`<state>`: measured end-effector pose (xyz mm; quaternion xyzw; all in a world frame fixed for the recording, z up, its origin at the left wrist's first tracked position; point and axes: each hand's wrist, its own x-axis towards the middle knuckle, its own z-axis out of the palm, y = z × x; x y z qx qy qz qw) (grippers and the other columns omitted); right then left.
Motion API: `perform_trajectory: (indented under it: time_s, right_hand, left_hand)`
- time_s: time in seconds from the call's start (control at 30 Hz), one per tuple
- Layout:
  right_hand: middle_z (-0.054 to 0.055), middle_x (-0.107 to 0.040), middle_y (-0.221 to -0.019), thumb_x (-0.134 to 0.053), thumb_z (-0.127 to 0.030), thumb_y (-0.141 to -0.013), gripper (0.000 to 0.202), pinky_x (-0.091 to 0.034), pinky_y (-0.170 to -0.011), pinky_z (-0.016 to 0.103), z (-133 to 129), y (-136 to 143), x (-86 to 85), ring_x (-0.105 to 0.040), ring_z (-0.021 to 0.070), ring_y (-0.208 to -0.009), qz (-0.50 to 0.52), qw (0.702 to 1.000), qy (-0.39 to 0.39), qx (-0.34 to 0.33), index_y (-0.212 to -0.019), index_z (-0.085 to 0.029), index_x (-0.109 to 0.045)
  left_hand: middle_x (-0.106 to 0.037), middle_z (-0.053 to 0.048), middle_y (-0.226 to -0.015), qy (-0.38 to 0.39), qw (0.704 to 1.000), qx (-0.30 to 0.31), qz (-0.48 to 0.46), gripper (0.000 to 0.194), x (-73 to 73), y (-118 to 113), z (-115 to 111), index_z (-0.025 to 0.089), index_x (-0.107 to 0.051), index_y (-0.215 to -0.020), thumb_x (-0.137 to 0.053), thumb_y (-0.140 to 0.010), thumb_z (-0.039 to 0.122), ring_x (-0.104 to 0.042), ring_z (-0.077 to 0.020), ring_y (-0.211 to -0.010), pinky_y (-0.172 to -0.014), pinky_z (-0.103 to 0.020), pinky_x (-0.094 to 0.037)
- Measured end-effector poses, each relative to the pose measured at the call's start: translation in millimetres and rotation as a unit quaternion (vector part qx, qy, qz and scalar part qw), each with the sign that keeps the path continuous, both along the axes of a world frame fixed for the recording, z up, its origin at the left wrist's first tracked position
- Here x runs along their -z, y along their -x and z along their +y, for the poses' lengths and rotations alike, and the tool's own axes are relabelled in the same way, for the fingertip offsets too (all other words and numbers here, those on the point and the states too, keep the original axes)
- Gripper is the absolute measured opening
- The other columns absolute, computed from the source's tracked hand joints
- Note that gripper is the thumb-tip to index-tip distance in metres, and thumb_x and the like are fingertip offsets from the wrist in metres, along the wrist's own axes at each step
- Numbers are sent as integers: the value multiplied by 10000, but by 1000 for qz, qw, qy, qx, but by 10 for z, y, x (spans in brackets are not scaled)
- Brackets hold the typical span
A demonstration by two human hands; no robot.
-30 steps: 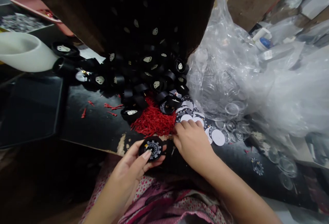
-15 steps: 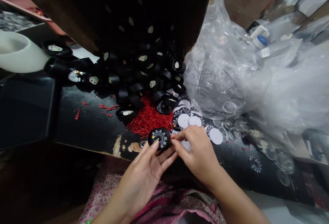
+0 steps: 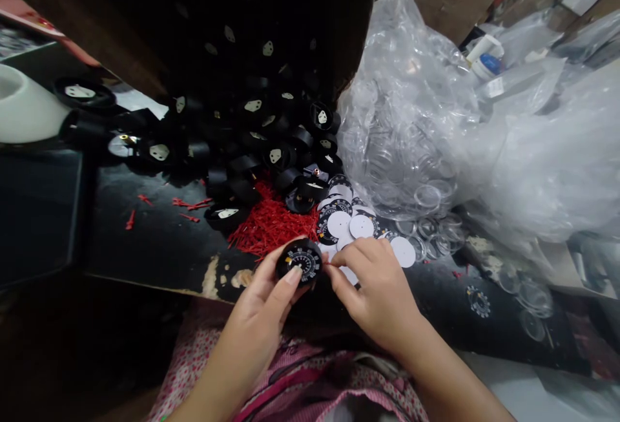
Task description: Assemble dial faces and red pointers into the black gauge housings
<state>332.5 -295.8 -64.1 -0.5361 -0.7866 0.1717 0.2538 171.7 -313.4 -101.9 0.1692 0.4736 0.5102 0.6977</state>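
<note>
A round black gauge [image 3: 303, 259] with a printed dial face is gripped by my left hand [image 3: 264, 305], its thumb lying on the dial. Just right of the gauge's rim, my right hand [image 3: 371, 280] pinches a small red pointer needle [image 3: 327, 263] between thumb and forefinger; most of it is hidden by the fingers. Behind the gauge lies a heap of red pointer needles [image 3: 274, 221]. Round dial discs [image 3: 339, 223], some white side up and some printed side up, overlap beyond my right hand.
Many black gauge housings [image 3: 252, 179] are piled at the back. A plastic bag [image 3: 397, 131] of clear round covers stands right, with loose clear rings [image 3: 438, 238] before it. A black tray [image 3: 39, 209] and a white container [image 3: 26, 108] sit left. Several loose needles [image 3: 188, 204] lie on the bench.
My left hand's fingers have curled in behind the gauge, where they were stretched out toward my right hand. The right hand keeps its pinch. The view has shifted slightly.
</note>
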Motion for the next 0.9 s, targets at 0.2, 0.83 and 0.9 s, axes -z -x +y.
perform_trajectory:
  time_s: [0.2,0.83,0.9]
  right_hand:
    - [-1,-639,-817,-594,-185,-932,112,-372,-757,309,-29,65,-112,-563,154,-789,104,990,96,4,-824,-189,-626]
    - [1,-589,-753,-547,-163,-947,175,-381,-706,282,-114,73,-98,-527,152,-736,74,992,102,5,-776,-186,-573]
    - [3,-589,-758,-535,-159,-952,186,-392,-707,279,-149,99,-84,-532,151,-735,85,991,101,11,-769,-187,-560]
  left_hand:
    - [-715,-10,-1183,-8,999,44,25,347,20,-71,49,294,-647,-1188,-710,-849,334,-647,-218,-1145,-1005,-312,-501]
    - [-739,-15,-956,-89,977,61,184,153,-125,-39,11,260,-707,-931,-734,-781,257,-693,-229,-939,-856,-278,-527]
    - [-741,-11,-923,-101,970,60,213,172,-146,-43,-2,263,-718,-914,-749,-748,227,-694,-229,-898,-850,-281,-527]
